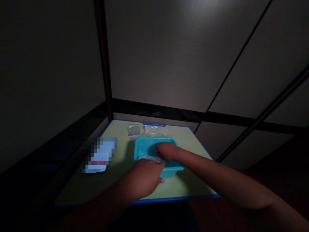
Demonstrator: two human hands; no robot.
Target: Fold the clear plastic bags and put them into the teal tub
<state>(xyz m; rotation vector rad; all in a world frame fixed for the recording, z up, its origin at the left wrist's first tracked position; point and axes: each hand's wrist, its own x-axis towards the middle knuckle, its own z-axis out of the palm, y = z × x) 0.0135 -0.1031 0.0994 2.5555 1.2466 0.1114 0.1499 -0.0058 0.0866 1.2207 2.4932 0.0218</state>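
A turquoise plastic tub [155, 140] stands on the small pale-topped table. My left hand [148, 175] is at its near side, thumb and fingers closed at the near rim on a clear plastic bag [151, 158] that lies partly inside the tub. My right hand [167, 150] reaches over the right side into the tub with its fingers curled down close to the bag. Whatever those fingers hold is hidden. A tiny pink spot shows just under my left hand, too small to tell.
The table [120, 187] has a blue edge. Behind the tub lie a flat clear packet [134, 129] and a clear bag of small pale pieces [151, 129]. A phone-like device [102, 156], its screen blurred out, lies at left. Dark panels [159, 64] stand behind.
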